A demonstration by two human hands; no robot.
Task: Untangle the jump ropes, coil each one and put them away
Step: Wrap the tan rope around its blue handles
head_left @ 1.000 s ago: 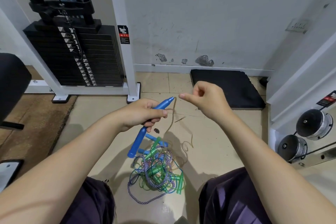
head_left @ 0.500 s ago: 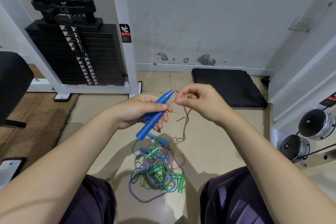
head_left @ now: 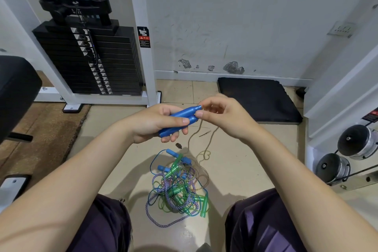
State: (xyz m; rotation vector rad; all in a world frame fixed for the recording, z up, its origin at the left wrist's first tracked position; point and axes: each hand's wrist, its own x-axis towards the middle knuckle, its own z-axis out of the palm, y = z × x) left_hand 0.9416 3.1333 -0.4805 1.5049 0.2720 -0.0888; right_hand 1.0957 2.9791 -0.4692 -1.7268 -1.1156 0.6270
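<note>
My left hand [head_left: 157, 122] now clasps both blue handles [head_left: 180, 119] together, my right hand [head_left: 221, 116] pinching their tips; one rope is freed, the tangle [head_left: 178, 188] lies at six o'clock

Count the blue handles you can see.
5: two blue handles side by side in the left hand, the right hand at their tips; three in the rope pile on the floor. More may be hidden.
</note>
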